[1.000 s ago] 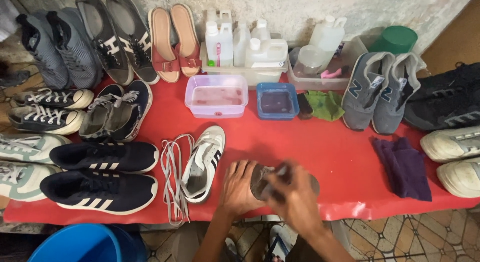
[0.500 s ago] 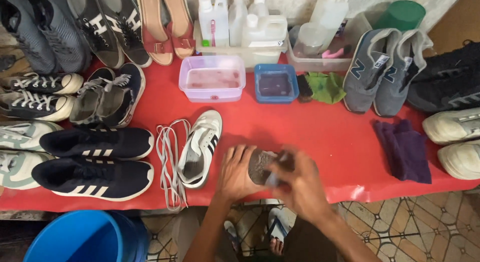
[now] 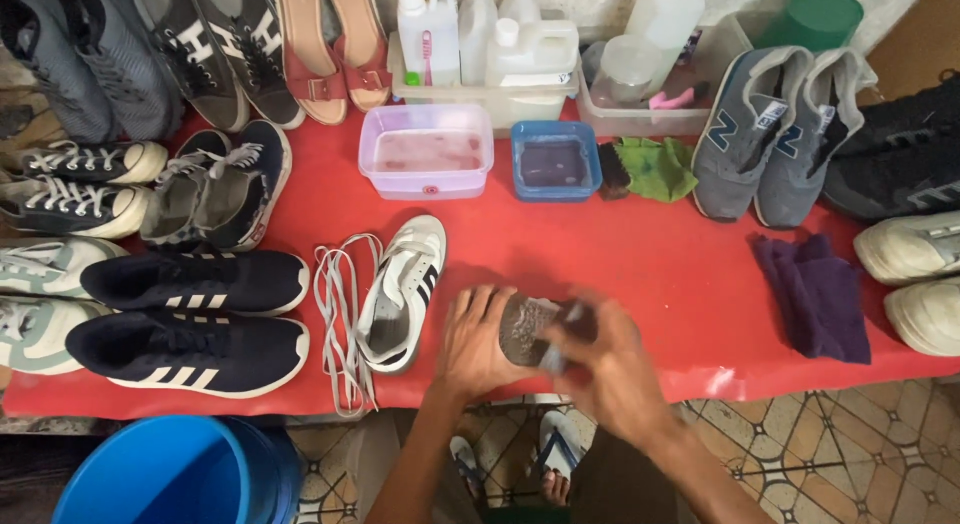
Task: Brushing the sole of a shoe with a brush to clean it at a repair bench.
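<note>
At the red table's (image 3: 660,274) front edge my left hand (image 3: 472,346) grips a shoe turned sole up, its dirty grey sole (image 3: 520,327) facing me. My right hand (image 3: 608,369) is closed on a small pale scrubbing tool (image 3: 560,336), too blurred to tell if it is a brush or a cloth, pressed against the sole's right end. Most of the shoe is hidden under both hands. A white sneaker with black stripes (image 3: 405,289) lies just left of my left hand, with loose grey laces (image 3: 342,319) beside it.
A pink tub of water (image 3: 427,152), a blue tub (image 3: 553,162), a green cloth (image 3: 655,169) and white bottles (image 3: 480,34) sit behind. A purple cloth (image 3: 815,296) lies right. Many shoes line both sides. A blue bucket (image 3: 170,479) stands below left.
My right hand has shifted a little along the sole, still blurred with motion. My left hand keeps its grip. The view has tilted slightly downward.
</note>
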